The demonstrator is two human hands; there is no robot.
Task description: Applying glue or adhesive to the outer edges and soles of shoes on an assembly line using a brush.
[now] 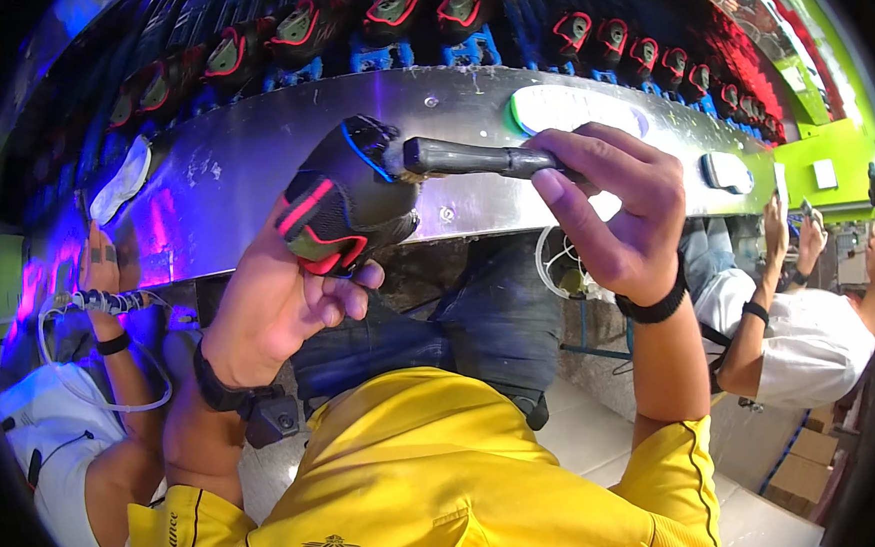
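My left hand (280,309) is closed around a black shoe upper (347,203) with red and blue trim, held tilted above the front edge of a metal bench. Thumb and fingers of my right hand (627,210) pinch the end of a brush (475,158) with a dark handle. The brush lies nearly level, and its short pale bristles meet the shoe near the blue edge. Behind my right fingers, a white sole (578,110) with a green rim lies on the bench, partly hidden.
Black shoes with red-trimmed openings (392,5) stand on blue holders along the far side. The metal bench (266,123) also bears a white sole (123,179) at left and another pale sole (727,172) at right. Co-workers in white (819,342) are on both sides.
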